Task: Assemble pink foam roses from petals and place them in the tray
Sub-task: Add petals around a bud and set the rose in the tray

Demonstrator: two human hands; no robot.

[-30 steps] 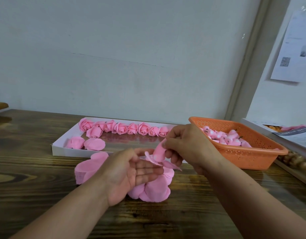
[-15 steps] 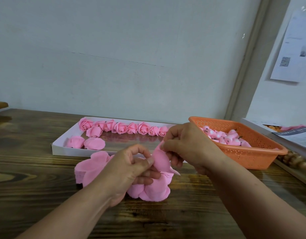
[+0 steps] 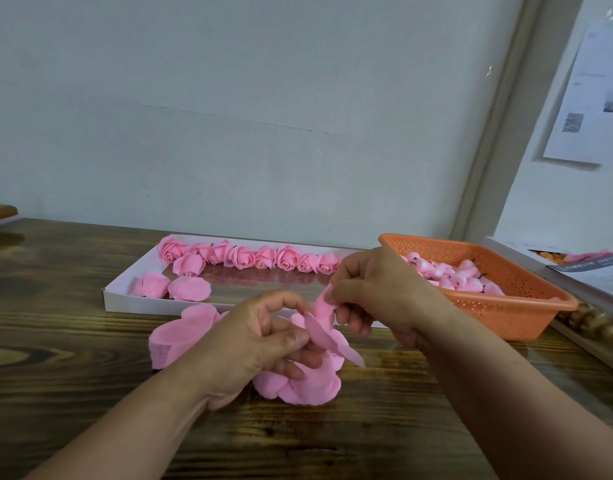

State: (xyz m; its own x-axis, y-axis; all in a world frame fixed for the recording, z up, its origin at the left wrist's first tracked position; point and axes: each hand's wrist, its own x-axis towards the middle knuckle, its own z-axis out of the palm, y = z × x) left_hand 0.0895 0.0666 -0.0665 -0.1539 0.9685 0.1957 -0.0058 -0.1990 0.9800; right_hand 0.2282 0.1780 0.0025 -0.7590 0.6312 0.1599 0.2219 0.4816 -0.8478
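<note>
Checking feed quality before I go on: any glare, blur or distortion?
Head view: sheen on the table and tray floor; wide-angle bend in the door frame; hands sharp; poster text too soft to read.

L hand [image 3: 260, 344]: I've closed thumb + fingers onto petal [image 3: 324, 332], was open-palmed.
Petal: now wrapped closer round bud [image 3: 324, 308].

I see the shallow white cardboard tray [image 3: 120, 299] left on the dark wooden worktop [image 3: 56, 393], the orange perforated plastic basket [image 3: 526, 306] right, loose pink foam petals [image 3: 180, 330] before the tray.
</note>
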